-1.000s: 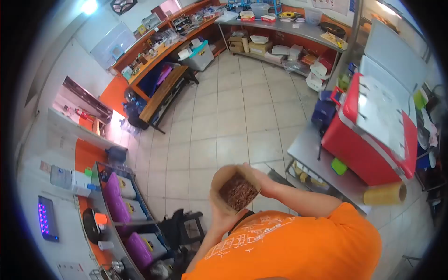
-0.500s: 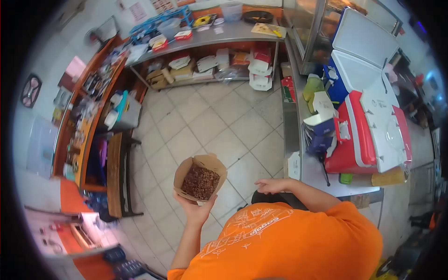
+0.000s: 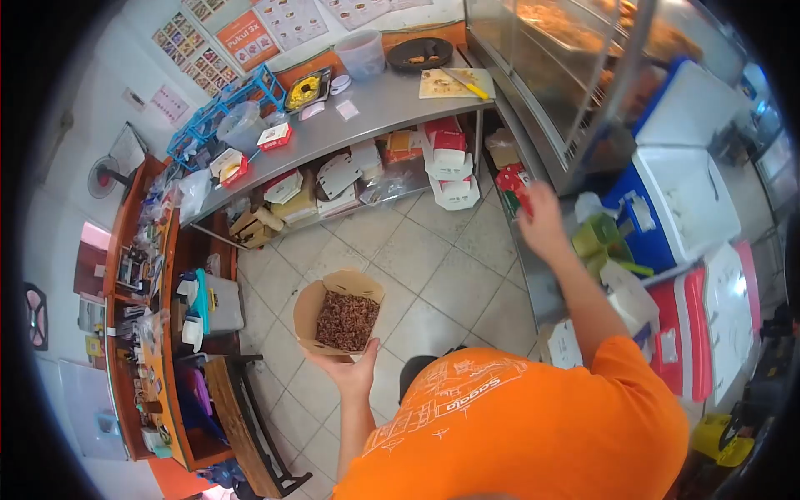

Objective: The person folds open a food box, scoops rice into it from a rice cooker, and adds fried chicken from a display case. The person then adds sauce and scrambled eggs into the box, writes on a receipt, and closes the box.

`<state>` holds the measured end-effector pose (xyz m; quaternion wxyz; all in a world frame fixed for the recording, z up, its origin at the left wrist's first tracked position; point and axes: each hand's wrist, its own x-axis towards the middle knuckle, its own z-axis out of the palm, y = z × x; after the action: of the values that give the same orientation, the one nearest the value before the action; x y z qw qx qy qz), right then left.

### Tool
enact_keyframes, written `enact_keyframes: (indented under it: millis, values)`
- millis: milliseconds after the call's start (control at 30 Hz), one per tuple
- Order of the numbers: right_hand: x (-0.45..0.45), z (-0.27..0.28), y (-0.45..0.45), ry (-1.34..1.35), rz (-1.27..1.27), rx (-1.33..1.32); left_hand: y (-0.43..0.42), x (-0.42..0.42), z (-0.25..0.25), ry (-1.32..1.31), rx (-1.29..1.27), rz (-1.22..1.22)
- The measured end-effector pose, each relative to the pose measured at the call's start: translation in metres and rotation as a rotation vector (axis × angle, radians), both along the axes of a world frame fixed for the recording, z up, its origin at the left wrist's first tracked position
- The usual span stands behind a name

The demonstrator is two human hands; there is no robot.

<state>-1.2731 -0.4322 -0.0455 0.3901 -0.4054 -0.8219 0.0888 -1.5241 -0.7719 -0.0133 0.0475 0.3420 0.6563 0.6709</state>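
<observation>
My left hand [image 3: 352,372] grips an open brown paper food box [image 3: 310,312] from below, thumb along its near side. Dark reddish-brown cooked rice [image 3: 347,323] partly fills the box, which is tilted toward me. On the right, my right hand [image 3: 543,218] is stretched out over the counter's edge, close to a red and green packet [image 3: 514,185]. Its fingers are too blurred to show whether they touch the packet or are closed.
A steel table [image 3: 367,98] at the back holds a black pan [image 3: 419,54], a cutting board [image 3: 446,84] with a yellow-handled knife, and a clear tub [image 3: 361,55]. To the right stand a glass food cabinet [image 3: 533,62], a blue cooler [image 3: 629,204] and a red cooler [image 3: 693,333]. A wooden bench [image 3: 237,425] is at left.
My right hand has moved from beside my body forward to the right-hand counter. The view has shifted closer to the back table and cabinet. The left hand still holds the box.
</observation>
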Motion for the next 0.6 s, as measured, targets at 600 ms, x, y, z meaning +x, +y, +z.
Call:
enact_keyframes:
  millis: [600]
  values:
    - [0.064,0.169,0.338,-0.831,-1.522,0.928,0.410,-0.244,0.016,0.125,0.018,-0.444]
